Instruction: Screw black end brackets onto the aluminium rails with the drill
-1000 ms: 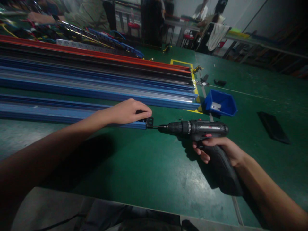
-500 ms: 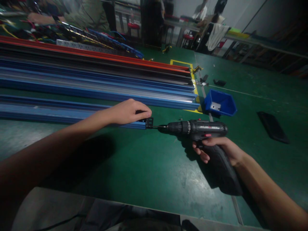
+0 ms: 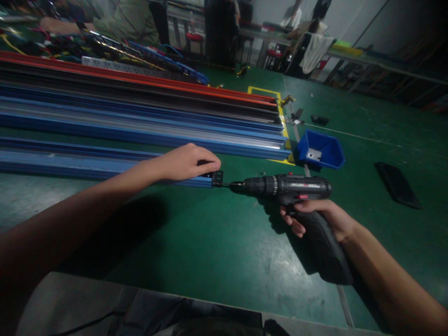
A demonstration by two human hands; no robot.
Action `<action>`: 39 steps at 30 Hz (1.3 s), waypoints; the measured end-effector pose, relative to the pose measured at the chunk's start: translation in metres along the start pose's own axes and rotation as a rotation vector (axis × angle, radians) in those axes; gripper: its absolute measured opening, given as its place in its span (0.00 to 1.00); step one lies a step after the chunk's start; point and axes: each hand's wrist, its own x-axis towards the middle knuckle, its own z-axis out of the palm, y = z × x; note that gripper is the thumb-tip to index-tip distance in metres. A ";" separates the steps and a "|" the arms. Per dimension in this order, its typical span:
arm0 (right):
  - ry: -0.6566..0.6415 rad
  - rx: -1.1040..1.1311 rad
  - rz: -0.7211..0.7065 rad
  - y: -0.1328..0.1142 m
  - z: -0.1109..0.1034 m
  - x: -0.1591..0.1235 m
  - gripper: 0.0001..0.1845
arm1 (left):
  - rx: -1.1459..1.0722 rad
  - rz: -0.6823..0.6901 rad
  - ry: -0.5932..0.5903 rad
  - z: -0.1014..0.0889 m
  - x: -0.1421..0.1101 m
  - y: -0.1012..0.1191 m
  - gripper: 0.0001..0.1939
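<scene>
The blue rail lies on the green table. Left hand clamps its end; right hand grips the drill, bit on the end bracket. Step: driving the screw. Next: steady axial pressure.

Drill: matt black plastic. Rail: smooth blue-coated metal, slight sheen. Bin: glossy blue plastic. Tabletop: matt green, scuffed.

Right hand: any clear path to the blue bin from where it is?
Probably yes, but not as it stands: the right hand is wrapped around the drill grip. The blue bin sits just beyond the drill on the green table, top open, nothing between them.
</scene>
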 end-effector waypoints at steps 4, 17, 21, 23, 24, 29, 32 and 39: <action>-0.005 0.005 -0.001 0.000 -0.001 0.000 0.13 | 0.021 0.003 -0.009 0.000 0.000 -0.001 0.19; 0.000 0.013 -0.019 0.001 0.001 0.000 0.14 | 0.019 -0.013 -0.015 0.000 0.000 0.000 0.19; -0.022 0.016 -0.013 0.001 0.001 0.000 0.16 | 0.024 -0.003 -0.020 0.000 0.000 -0.001 0.19; -0.035 0.015 -0.012 0.001 0.000 -0.001 0.16 | 0.024 0.000 -0.019 0.000 0.000 -0.001 0.19; -0.040 0.017 -0.010 0.001 -0.001 -0.001 0.17 | 0.023 0.001 -0.020 0.000 0.000 -0.001 0.19; -0.055 0.032 0.005 0.002 -0.003 -0.001 0.16 | 0.018 -0.002 -0.022 -0.001 0.000 0.001 0.18; -0.050 0.023 -0.008 0.002 -0.004 0.000 0.15 | 0.018 -0.006 -0.022 -0.001 0.000 0.000 0.18; -0.090 0.011 -0.019 0.002 -0.002 0.002 0.12 | 0.028 -0.004 -0.028 0.000 0.001 0.000 0.19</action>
